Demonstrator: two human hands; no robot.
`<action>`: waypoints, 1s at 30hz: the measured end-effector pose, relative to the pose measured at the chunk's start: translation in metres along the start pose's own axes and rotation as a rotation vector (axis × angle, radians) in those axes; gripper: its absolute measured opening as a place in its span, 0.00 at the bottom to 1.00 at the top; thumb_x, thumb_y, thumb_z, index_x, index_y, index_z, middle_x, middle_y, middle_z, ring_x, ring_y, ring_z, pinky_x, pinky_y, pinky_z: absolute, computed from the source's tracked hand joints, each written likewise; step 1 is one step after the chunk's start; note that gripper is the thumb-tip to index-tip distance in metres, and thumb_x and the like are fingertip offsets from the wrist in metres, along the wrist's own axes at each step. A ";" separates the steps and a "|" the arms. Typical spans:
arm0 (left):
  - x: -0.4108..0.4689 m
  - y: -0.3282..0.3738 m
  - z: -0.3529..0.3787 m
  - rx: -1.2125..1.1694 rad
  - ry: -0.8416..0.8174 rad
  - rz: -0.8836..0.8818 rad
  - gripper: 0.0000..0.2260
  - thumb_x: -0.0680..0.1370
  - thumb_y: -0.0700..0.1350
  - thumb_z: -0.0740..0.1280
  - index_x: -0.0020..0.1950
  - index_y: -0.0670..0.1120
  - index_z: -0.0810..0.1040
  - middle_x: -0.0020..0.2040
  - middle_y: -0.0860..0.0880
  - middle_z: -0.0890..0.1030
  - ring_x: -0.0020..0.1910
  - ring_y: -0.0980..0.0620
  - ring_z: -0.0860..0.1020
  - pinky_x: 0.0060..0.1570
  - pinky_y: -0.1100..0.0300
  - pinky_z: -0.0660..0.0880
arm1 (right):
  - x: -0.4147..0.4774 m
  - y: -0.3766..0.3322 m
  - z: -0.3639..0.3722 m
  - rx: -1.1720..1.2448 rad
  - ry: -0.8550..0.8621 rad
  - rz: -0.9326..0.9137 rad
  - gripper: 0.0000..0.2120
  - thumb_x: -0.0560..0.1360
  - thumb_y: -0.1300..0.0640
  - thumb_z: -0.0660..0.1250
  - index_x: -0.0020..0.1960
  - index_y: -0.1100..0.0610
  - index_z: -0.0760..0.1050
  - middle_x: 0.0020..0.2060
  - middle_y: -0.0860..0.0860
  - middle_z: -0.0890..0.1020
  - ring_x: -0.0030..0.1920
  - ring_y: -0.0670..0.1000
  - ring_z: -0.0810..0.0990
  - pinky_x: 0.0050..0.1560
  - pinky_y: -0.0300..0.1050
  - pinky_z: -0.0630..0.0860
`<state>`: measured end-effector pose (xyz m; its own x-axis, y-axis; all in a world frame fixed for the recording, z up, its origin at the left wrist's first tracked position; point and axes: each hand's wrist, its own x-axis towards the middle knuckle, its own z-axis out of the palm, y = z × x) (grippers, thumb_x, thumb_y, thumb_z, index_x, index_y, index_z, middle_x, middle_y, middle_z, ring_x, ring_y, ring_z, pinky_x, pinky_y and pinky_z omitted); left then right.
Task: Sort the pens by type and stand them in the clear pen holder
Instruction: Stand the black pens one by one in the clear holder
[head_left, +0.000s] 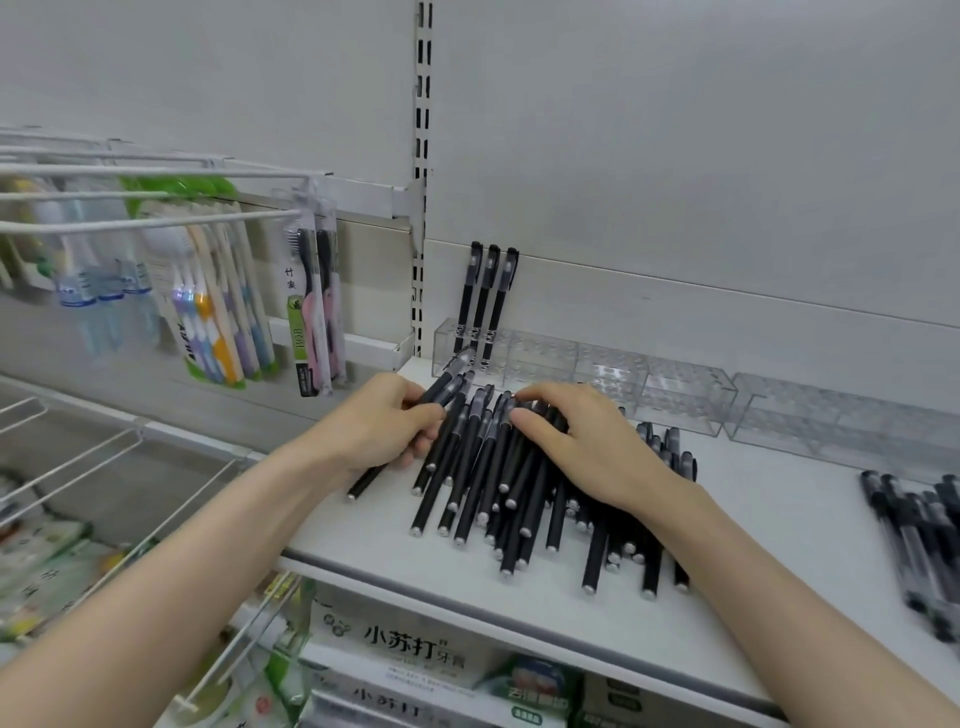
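A heap of several matte black pens (498, 483) lies on the white shelf (753, 582). My left hand (382, 423) grips a few black pens (448, 382) whose capped ends point up and right. My right hand (582, 441) rests on top of the heap, its fingertips touching the pen caps. Three black pens (485, 291) stand upright in the left end of the clear pen holder (587, 371) at the back of the shelf. A second group of clear-barrelled pens (919, 535) lies at the shelf's right edge.
Another clear holder (841, 421) stands further right along the back wall. Packaged toothbrushes (218, 306) hang on white wire hooks to the left. A slotted metal upright (422, 171) divides the bays. Toothpaste boxes (410, 649) sit on the shelf below.
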<state>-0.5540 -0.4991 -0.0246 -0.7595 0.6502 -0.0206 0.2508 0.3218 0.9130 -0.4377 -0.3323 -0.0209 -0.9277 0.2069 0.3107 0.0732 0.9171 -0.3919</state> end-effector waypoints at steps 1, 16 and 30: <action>-0.002 0.000 0.000 -0.028 0.017 0.005 0.09 0.81 0.40 0.59 0.46 0.36 0.74 0.32 0.45 0.72 0.24 0.56 0.68 0.21 0.66 0.65 | 0.000 0.000 -0.001 0.009 0.009 -0.003 0.14 0.80 0.48 0.60 0.59 0.54 0.77 0.55 0.50 0.81 0.57 0.53 0.75 0.59 0.51 0.70; 0.023 0.030 0.007 -0.302 -0.115 0.350 0.11 0.82 0.44 0.57 0.54 0.42 0.77 0.37 0.48 0.78 0.34 0.54 0.75 0.35 0.60 0.76 | 0.052 -0.035 -0.029 0.725 0.434 0.028 0.11 0.74 0.62 0.70 0.56 0.58 0.76 0.38 0.52 0.84 0.42 0.47 0.83 0.48 0.38 0.79; 0.087 0.005 0.006 -0.278 0.137 0.526 0.10 0.83 0.49 0.54 0.52 0.52 0.75 0.27 0.56 0.70 0.29 0.53 0.66 0.37 0.56 0.67 | 0.113 -0.013 -0.039 0.379 0.796 0.044 0.11 0.73 0.64 0.71 0.49 0.52 0.74 0.38 0.44 0.77 0.36 0.45 0.76 0.41 0.33 0.73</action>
<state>-0.6151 -0.4374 -0.0244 -0.6513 0.5728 0.4978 0.4610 -0.2224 0.8591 -0.5290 -0.3078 0.0536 -0.3865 0.5447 0.7442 -0.1547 0.7572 -0.6346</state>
